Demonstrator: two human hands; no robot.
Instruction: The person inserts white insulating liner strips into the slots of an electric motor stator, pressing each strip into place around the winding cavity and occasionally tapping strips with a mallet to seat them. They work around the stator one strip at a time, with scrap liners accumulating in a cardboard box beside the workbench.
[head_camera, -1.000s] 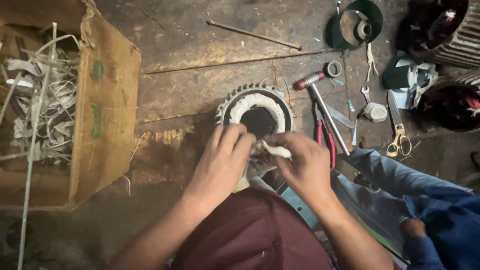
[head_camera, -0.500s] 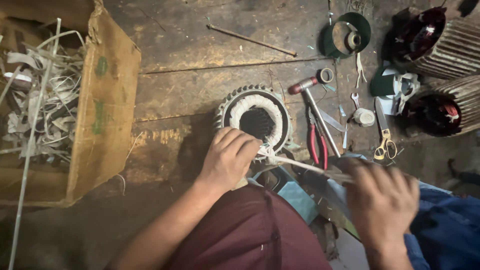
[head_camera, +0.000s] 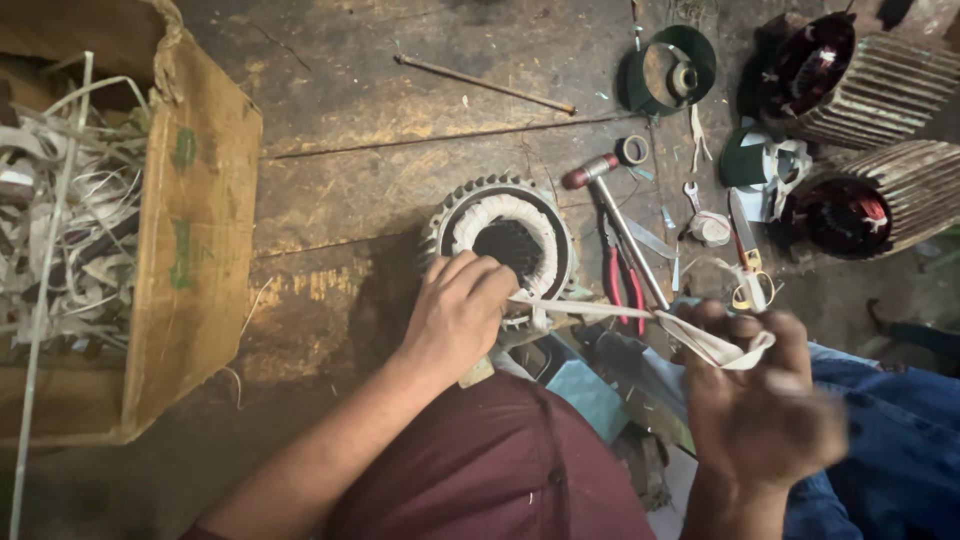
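A motor stator (head_camera: 505, 245) sits mid-surface (head_camera: 350, 170): a cardboard box (head_camera: 190, 250) of scraps to its left, hammer (head_camera: 615, 215) and pliers (head_camera: 622, 285) just right, a rod (head_camera: 485, 85) behind.

Arms: both bare to above the wrist, no sleeves in view.
Left hand (head_camera: 458, 312): no glove, ring or watch.
Right hand (head_camera: 760, 405): bare too, blurred.
Clothing: dark maroon cloth (head_camera: 490, 470) with a stitched seam; blue denim (head_camera: 890, 440) at the right.
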